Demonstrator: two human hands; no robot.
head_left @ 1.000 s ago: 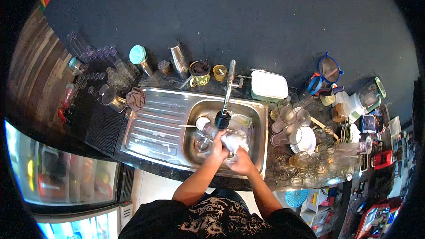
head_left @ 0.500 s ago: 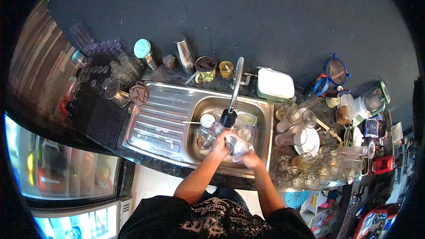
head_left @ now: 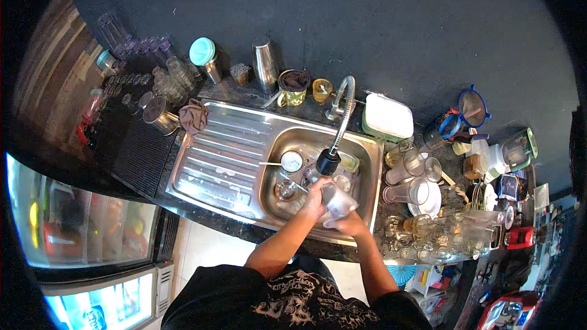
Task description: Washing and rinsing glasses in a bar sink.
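Over the sink (head_left: 373,198), my left hand (head_left: 314,200) is wrapped round the side of a clear drinking glass (head_left: 337,201), tilted beneath the black spray head (head_left: 328,163) of the tap. My right hand (head_left: 350,224) is closed at the glass's lower end; its fingertips are partly hidden and blurred. In the basin below lie another clear glass (head_left: 285,190) and a white round piece (head_left: 291,161) with a thin pale handle reaching over the basin's left edge. A clear greenish container sits at the back of the basin, partly hidden by the tap.
Left of the basin is a ribbed drainboard (head_left: 223,159) with a brown cloth (head_left: 193,116) at its corner. Many glasses (head_left: 428,232) crowd the counter on the right, beside white plates (head_left: 426,200). Behind stand a metal shaker (head_left: 264,64), a mug (head_left: 293,87) and a white-lidded tub (head_left: 388,116).
Both hands still hold the glass; it has turned and its wall shows more plainly. The whole view has shifted slightly.
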